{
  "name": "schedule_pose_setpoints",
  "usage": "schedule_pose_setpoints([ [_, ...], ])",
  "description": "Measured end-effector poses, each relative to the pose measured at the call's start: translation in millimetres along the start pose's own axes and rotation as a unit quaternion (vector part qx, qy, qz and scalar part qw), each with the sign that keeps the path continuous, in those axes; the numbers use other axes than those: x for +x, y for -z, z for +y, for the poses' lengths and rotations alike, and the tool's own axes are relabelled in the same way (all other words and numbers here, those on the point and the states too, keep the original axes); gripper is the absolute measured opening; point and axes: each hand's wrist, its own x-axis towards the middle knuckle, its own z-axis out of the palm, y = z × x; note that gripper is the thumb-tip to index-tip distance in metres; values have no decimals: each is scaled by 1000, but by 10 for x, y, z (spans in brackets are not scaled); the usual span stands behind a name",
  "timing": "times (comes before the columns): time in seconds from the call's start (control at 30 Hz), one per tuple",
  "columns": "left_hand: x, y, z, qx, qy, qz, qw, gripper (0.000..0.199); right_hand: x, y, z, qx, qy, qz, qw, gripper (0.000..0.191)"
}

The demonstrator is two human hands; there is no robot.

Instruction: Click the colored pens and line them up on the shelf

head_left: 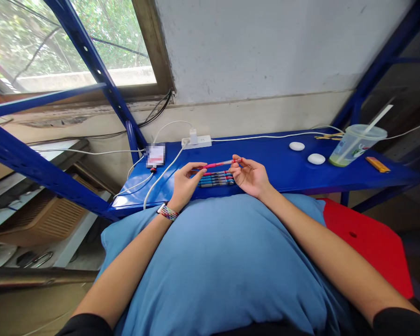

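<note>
A red pen (217, 164) with a clear barrel is held level between my two hands, above the blue shelf. My left hand (187, 183) pinches its left end between thumb and fingers. At the other end, my right hand (251, 176) has its fingertips closed on the pen. Just below it, several pens (216, 179) in red, blue and grey lie side by side in a row on the shelf; my hands partly hide their ends. A blue pillow (238, 252) fills the space between my forearms.
The blue metal shelf (266, 158) carries a white power strip (205, 141) with cables and a blurred white item (156, 156). To the right are two white oval objects (306, 153), a plastic cup (355, 145) with a straw and an orange packet (377, 164). A red stool (367, 242) stands lower right.
</note>
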Motion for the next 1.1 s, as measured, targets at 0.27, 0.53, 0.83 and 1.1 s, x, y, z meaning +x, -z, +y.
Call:
schedule_pose_setpoints([
  [0.27, -3, -8, -9, 4, -10, 1, 1000, 23, 21, 2, 6, 19, -11, 3, 1000, 24],
  [0.53, -6, -3, 7, 9, -12, 4, 1000, 23, 24, 11, 25, 25, -5, 2, 1000, 27],
  [0.83, -1, 4, -7, 26, -20, 3, 999, 24, 52, 17, 26, 14, 2, 5, 1000, 18],
  [1.1, -3, 2, 11, 18, -11, 3, 1000, 23, 13, -19, 18, 22, 3, 3, 1000, 25],
])
